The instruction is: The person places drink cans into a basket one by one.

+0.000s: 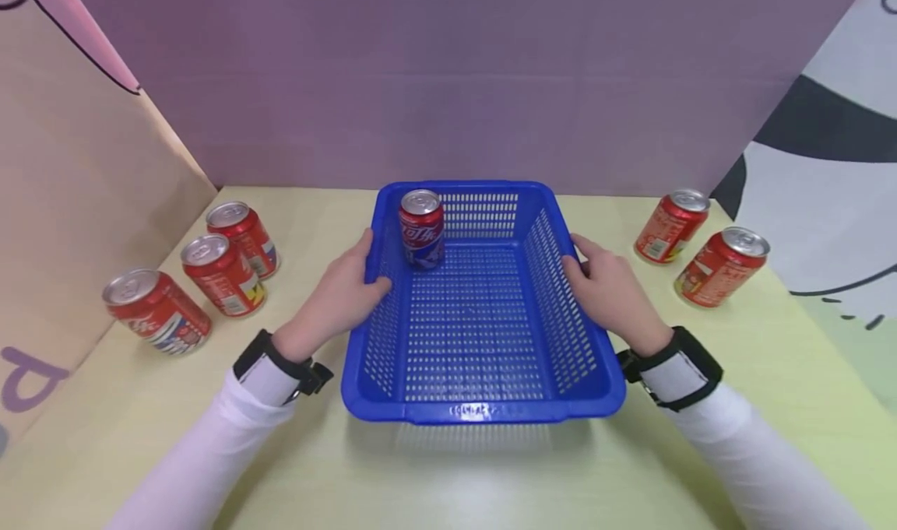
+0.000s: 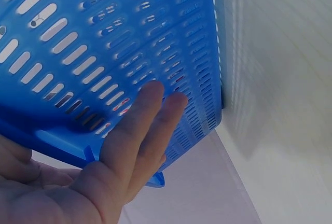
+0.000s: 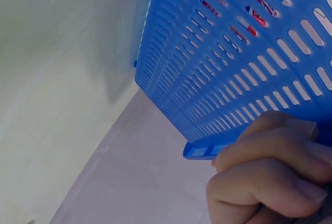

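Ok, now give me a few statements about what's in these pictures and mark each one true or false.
1. The left hand and right hand hold opposite sides of the blue basket. True.
2. Two cans are inside the basket. False: it holds one can.
3. Three cans are outside the basket, on its left. True.
4. The cans on the right are all blue. False: the right-side cans are mainly red.
5. The can inside is near the basket's far left corner. True.
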Demonstrator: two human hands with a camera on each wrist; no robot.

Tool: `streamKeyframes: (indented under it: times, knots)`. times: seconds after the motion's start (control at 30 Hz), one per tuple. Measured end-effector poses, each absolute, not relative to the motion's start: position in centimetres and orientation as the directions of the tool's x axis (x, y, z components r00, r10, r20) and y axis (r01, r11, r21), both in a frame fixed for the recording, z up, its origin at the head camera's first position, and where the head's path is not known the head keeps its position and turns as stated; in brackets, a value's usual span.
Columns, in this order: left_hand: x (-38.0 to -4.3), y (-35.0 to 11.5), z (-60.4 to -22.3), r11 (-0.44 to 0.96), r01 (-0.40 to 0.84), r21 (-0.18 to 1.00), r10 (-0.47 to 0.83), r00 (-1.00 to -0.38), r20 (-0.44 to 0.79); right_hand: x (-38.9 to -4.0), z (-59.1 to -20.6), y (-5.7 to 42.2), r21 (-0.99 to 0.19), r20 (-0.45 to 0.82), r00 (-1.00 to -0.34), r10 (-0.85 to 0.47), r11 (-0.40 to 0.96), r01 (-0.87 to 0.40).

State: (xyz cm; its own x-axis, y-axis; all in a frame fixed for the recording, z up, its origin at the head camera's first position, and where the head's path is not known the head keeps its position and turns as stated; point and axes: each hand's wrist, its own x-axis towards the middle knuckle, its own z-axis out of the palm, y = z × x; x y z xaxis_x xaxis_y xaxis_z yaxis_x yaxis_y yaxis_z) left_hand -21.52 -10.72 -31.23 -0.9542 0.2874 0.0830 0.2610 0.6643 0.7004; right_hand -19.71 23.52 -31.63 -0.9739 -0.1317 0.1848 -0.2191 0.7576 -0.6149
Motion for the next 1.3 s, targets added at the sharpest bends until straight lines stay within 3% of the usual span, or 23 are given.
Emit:
streamKeyframes:
  times: [0.43, 0.6, 0.77, 0.97, 1.2, 1.3]
  knots:
    - [-21.7, -11.3, -30.7, 0.698, 0.322, 0.640, 0.340, -0.935, 0.100, -19.8, -31.4, 23.1, -0.635, 0.181, -0.975, -0.132, 0.741, -0.218]
    - [-21.7, -12.1, -28.4, 0.791, 0.328, 0.517, 0.337, -0.938, 0.079, -19.9, -31.4, 23.0, -0.641, 0.170, -0.977, -0.130, 0.739, -0.210]
    - [-22.8, -14.0, -23.7, 0.877, 0.310, 0.366, 0.321, -0.947, 0.034, -19.9, -31.2, 23.0, -0.651, 0.153, -0.980, -0.129, 0.732, -0.198]
    - [-26.6, -18.0, -19.2, 0.958, 0.264, 0.116, 0.279, -0.948, -0.152, -19.8, -31.1, 23.2, -0.657, 0.149, -0.982, -0.119, 0.730, -0.188]
    - [-30.3, -22.4, -18.5, 0.964, 0.169, 0.206, 0.225, -0.932, -0.285, -19.8, -31.3, 23.3, -0.664, 0.144, -0.982, -0.121, 0.724, -0.187]
    - [-31.6, -23.8, -18.8, 0.971, 0.144, 0.192, 0.201, -0.925, -0.322, -19.7, -31.2, 23.3, -0.661, 0.151, -0.981, -0.123, 0.725, -0.193]
